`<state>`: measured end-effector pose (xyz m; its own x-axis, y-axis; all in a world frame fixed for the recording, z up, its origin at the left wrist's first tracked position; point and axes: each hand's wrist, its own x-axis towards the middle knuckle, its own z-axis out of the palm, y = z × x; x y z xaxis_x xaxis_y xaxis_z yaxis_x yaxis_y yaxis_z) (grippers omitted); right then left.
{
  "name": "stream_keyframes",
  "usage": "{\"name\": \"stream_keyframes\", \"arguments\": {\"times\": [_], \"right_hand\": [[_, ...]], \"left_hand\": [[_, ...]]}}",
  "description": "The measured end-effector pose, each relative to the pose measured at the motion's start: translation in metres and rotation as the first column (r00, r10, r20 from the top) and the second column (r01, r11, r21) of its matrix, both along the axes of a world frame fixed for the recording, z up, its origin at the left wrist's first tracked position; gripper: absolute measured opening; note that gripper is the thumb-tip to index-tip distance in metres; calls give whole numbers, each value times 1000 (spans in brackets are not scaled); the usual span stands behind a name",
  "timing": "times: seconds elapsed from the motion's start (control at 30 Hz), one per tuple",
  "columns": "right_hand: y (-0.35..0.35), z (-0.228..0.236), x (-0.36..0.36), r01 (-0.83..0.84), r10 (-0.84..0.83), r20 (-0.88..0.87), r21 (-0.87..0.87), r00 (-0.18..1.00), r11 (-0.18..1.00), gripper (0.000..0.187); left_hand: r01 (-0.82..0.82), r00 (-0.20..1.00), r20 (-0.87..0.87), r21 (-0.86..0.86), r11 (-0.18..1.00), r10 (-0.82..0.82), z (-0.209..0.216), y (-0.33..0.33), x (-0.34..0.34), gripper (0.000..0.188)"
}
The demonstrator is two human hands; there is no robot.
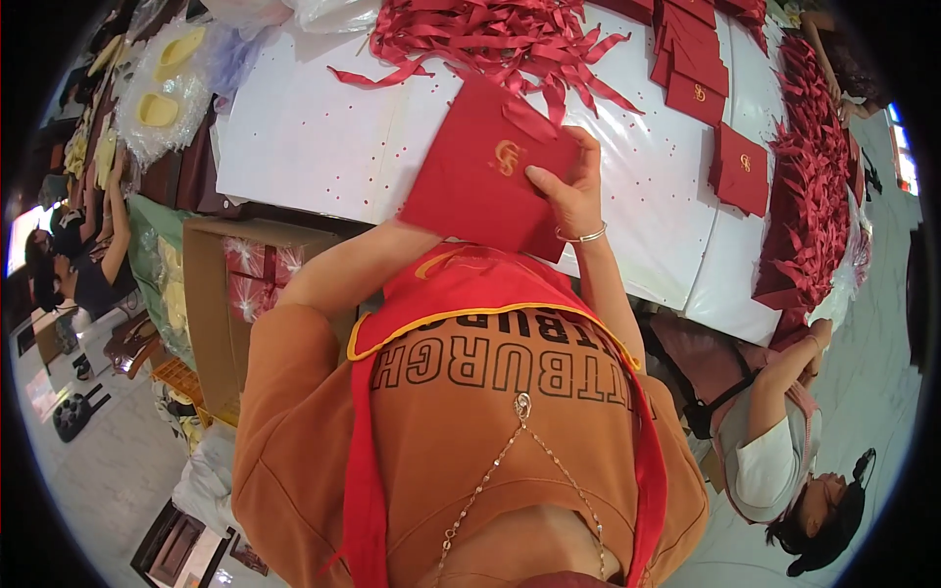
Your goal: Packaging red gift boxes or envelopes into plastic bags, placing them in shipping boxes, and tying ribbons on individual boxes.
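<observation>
In front of my chest is a flat red paper gift bag [470,181] with a gold emblem, tilted, a red ribbon [534,120] at its top edge. My right hand [573,186] grips its right side, thumb pressed on the front and fingers curled behind. The left forearm [368,250] runs up behind the bag's lower left corner; my left hand itself is hidden there. Just beyond the bag lies a heap of red ribbons [480,39] on the white table [304,137].
Small red bits dot the tabletop. A row of red bags [740,169] and a long ribboned pile [809,196] lie to the right. A cardboard box [211,294] with wrapped red items stands left. One person [774,431] sits at right; others [88,245] work at far left.
</observation>
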<state>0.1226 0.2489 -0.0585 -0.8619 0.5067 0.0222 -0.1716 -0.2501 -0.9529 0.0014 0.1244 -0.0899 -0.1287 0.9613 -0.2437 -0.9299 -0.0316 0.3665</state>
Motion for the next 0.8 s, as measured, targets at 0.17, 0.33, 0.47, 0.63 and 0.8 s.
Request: {"name": "stream_keyframes", "arguments": {"times": [0.17, 0.33, 0.47, 0.63, 0.8], "right_hand": [[3, 1, 8, 71, -75, -87, -39, 993, 997, 59], [-6, 2, 4, -2, -36, 77, 441, 996, 897, 38], [3, 0, 9, 58, -167, 65, 766, 984, 640, 33], [33, -5, 23, 531, -528, 165, 28, 833, 847, 18], [40, 1, 37, 207, -317, 96, 576, 944, 791, 14]], "left_hand": [[-83, 986, -143, -10, 996, 81, 15, 4, 12, 45], [-121, 955, -276, -15, 993, 112, 20, 14, 22, 47], [-65, 717, -691, 56, 996, 86, 26, 6, 15, 52], [-489, 608, -790, -297, 820, 76, 28, 18, 5, 65], [-580, 393, -920, -253, 774, -6, -4, 4, 7, 49]]}}
